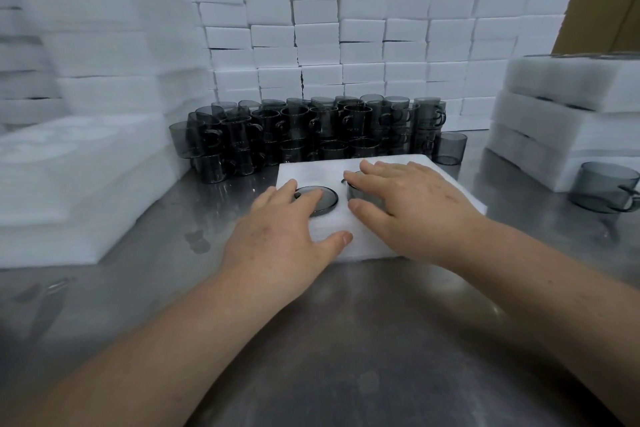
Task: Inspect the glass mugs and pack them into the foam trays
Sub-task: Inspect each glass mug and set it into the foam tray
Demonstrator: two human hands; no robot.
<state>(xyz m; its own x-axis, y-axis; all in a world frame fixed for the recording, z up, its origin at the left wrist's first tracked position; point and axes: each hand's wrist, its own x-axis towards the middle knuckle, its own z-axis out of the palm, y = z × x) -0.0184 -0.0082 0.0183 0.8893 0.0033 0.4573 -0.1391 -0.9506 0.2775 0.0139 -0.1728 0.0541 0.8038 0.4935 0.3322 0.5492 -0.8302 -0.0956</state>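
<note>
A white foam tray (pixel 374 236) lies on the steel table in front of me. Two smoky grey glass mugs sit sunk in its pockets. The left mug (pixel 323 199) shows its round face level with the foam, and the fingers of my left hand (pixel 284 236) lie flat on its near edge. My right hand (pixel 408 198) covers the right mug (pixel 360 196), palm down with fingers spread and pressing on it. Behind the tray, a stacked pile of the same grey mugs (pixel 311 130) stands two or three layers high.
Foam tray stacks rise at the left (pixel 86 156) and right (pixel 568 135). A wall of white foam blocks (pixel 363 35) closes the back, with cardboard cartons behind. One loose mug (pixel 450 148) stands right of the pile, another (pixel 606 187) sits at the far right edge.
</note>
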